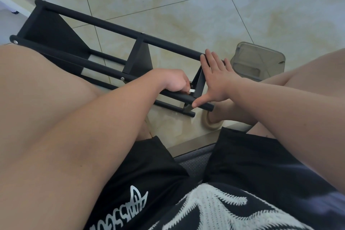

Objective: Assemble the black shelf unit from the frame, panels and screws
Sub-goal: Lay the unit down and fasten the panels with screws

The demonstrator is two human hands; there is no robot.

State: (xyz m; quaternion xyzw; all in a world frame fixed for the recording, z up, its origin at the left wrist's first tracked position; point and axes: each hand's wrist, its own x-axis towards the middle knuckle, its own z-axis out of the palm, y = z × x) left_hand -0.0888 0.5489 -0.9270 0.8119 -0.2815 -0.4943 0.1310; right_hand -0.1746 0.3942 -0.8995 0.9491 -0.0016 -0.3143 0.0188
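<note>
The black metal tube-and-panel shelf unit (112, 28) lies on its side on the pale tiled floor (205, 5), its near end just in front of the seated person's knees. The left hand (173, 80) sits over the nearest tube, fingers curled round a small silvery metal tool (191, 90) whose tip points at the black end panel (198, 82). The right hand (214, 78) is spread flat against that end, fingers straight and reaching up to the top tube, thumb pressing the lower one. A clear smoky plastic container (259, 58) stands just beyond the right hand.
</note>
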